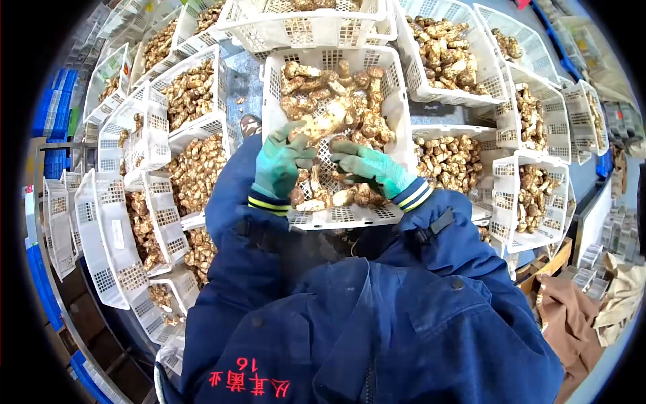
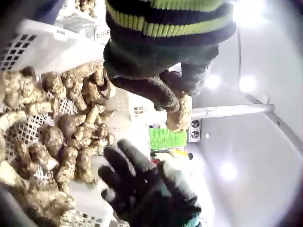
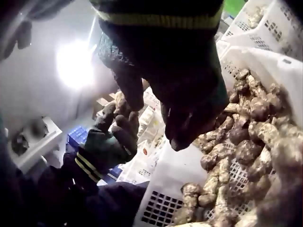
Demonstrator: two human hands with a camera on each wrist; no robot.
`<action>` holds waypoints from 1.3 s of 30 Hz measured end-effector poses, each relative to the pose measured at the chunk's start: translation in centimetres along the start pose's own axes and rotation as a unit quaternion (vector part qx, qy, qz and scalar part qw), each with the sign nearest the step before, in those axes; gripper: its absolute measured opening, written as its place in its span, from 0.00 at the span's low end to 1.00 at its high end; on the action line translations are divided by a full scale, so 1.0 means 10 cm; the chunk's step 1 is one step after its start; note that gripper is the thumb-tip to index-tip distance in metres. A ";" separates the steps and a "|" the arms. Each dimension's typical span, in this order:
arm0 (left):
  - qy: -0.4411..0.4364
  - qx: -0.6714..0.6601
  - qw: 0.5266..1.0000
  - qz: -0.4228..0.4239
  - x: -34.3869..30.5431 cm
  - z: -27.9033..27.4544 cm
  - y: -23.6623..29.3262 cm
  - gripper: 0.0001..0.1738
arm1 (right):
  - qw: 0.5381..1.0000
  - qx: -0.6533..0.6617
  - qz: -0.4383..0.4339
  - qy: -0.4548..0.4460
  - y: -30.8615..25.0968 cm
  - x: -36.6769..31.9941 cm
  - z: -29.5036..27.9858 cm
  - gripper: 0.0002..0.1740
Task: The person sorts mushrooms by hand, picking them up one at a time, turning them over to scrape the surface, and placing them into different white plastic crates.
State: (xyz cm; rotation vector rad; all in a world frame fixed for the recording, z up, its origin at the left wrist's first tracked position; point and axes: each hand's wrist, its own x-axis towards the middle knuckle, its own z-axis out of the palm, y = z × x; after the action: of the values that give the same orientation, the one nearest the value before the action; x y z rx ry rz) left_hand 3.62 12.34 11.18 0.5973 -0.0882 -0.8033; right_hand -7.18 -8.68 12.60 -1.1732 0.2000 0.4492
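The left hand [image 1: 278,160], in a green glove, pinches a brown, dirt-speckled mushroom [image 2: 180,116] between thumb and fingers above the near left part of a white mesh crate [image 1: 270,87]. Across from it, the gloved right hand [image 1: 372,166] is over the crate's right side, fingers relaxed and apart, with nothing seen between them in the right wrist view. Below both hands lie many loose mushrooms [image 1: 367,124] with brown caps and thick pale stems. In the head view the left hand's fingers mostly hide the held mushroom.
More white crates of mushrooms surround the person, including a left one [image 1: 195,161], a right one [image 1: 449,158] and one at the back [image 1: 303,30]. Brown cloth [image 1: 568,316] lies at the lower right. Blue crates [image 1: 57,111] stand at the far left.
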 end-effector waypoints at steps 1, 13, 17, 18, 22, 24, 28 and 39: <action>0.054 0.075 0.996 0.020 -0.02 0.06 -0.05 0.26 | 0.995 0.092 -0.029 0.028 -0.04 0.02 0.12 0.32; 0.173 0.430 0.875 0.141 -0.14 0.19 -0.02 0.22 | 0.956 0.266 -0.120 0.037 -0.32 -0.04 0.10 0.16; 0.163 0.733 0.657 -0.065 0.06 -0.84 -0.35 0.41 | 0.968 0.052 -0.235 0.069 0.16 0.19 -0.41 0.12; 0.157 0.783 0.563 -0.214 0.12 -0.46 -0.30 0.45 | 0.960 0.026 -0.268 0.075 0.10 0.16 -0.40 0.11; 0.078 0.868 0.423 -0.248 0.25 -0.93 -0.71 0.52 | 0.944 -0.099 -0.298 0.100 -0.08 0.07 -0.49 0.08; 0.078 0.853 0.416 -0.306 0.33 -1.02 -0.80 0.52 | 0.923 -0.168 -0.337 0.075 -0.18 0.10 -0.54 0.06; 0.044 0.875 0.352 -0.329 0.32 -0.77 -0.72 0.45 | 0.895 -0.149 -0.420 0.022 -0.23 0.16 -0.58 0.18; -0.009 0.916 0.327 -0.232 0.20 -0.53 -0.57 0.29 | 0.965 0.059 -0.224 0.123 -0.49 -0.06 -0.25 0.12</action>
State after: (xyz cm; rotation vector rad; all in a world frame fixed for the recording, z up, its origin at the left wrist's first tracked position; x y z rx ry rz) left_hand 2.87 10.29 3.45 2.9601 -1.0094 -0.9598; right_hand -5.34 -12.63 16.05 -1.1144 0.1673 -0.1065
